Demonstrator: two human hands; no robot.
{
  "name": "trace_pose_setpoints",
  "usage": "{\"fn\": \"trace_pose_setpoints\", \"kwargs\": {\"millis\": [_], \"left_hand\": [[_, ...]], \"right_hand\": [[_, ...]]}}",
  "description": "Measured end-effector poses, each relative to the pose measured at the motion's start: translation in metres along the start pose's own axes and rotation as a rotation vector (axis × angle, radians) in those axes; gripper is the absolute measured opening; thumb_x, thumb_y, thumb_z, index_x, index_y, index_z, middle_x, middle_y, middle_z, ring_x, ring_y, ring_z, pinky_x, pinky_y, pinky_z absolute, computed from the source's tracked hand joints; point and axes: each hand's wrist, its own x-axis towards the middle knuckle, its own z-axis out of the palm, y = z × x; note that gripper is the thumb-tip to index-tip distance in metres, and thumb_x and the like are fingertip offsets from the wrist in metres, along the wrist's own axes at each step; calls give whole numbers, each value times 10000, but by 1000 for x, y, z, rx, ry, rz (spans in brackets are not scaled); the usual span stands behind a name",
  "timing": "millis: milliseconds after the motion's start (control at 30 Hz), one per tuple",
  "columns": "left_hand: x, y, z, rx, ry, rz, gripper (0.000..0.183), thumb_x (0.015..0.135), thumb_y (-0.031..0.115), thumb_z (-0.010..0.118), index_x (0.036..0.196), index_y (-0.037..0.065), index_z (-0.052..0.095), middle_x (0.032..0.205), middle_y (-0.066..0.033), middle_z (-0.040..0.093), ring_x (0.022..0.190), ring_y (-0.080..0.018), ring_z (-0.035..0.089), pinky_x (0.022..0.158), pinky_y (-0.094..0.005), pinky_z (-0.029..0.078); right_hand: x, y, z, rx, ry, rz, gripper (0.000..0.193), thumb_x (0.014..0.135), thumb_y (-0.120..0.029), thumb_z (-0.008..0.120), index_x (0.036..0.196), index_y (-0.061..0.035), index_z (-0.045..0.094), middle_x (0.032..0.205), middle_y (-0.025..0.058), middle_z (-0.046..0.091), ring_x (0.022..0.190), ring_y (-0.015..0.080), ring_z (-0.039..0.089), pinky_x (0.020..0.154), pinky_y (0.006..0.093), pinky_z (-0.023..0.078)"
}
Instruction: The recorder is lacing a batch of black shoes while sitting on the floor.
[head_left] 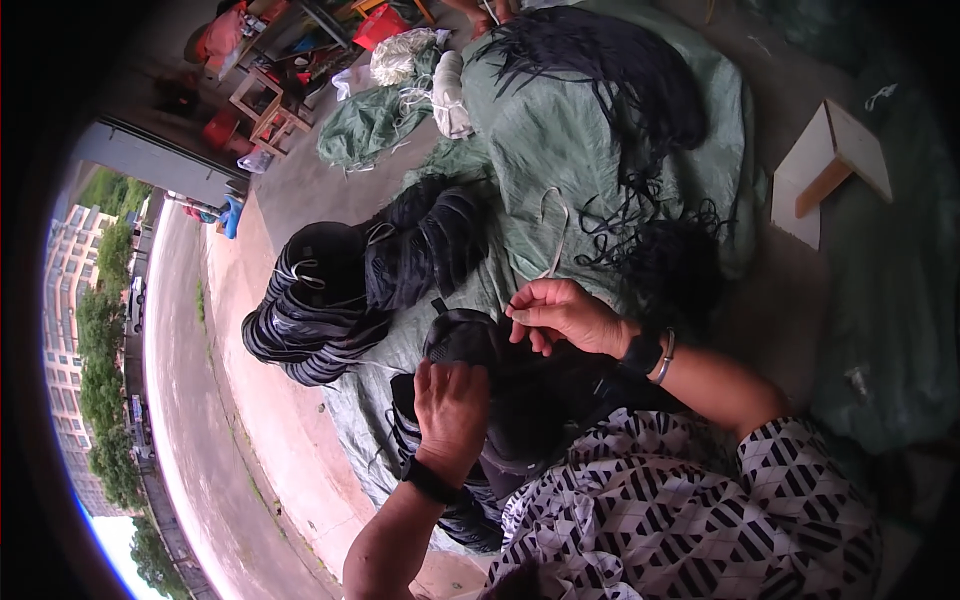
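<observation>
Across my lap lies a black fabric cap (465, 340), its dark folds merging with more black cloth below it. My left hand (450, 405) is closed on the cap's near-left edge, with the fingertips hidden behind the fabric. Just right of the cap, my right hand (565, 315) is raised with thumb and forefinger pinched together. Whatever sits in that pinch is too small and dark to name. Left of my hands, stacks of nested black caps (320, 300) lie bundled, with a pale tie (305, 272) on one.
A green woven sheet (520, 150) spreads ahead, bearing a heap of black strips (610, 70) and loose tangled ones (680, 250). A pale cord (555, 230) lies on it. Another person's hand (485, 15) shows at the top. A folded board (830, 165) stands right; wooden stools (270, 110) stand far left.
</observation>
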Motion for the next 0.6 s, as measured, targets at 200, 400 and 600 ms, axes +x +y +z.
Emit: {"fn": "trace_pose_setpoints", "kwargs": {"millis": [200,400,600], "left_hand": [[18,15,14,237,-167,98,25,719,119,569,709,98,562,696,-54,519,688,-252,563,726,-427,424],[15,-6,0,-332,84,-119,98,726,151,641,789,113,577,728,-42,533,707,-222,586,652,-367,462],[10,-5,5,-132,7,71,157,703,167,665,832,137,581,764,-21,483,800,-215,530,722,-361,433]], "right_hand": [[-6,-9,8,-179,72,-17,211,914,-229,572,988,-33,544,758,78,644,544,97,583,489,224,467],[-4,-11,-4,-160,93,-35,179,905,-181,577,993,-30,538,757,80,639,553,93,574,499,224,466],[17,-17,17,-523,-40,-22,140,886,-108,553,970,4,548,716,72,630,539,104,574,490,228,455]]}}
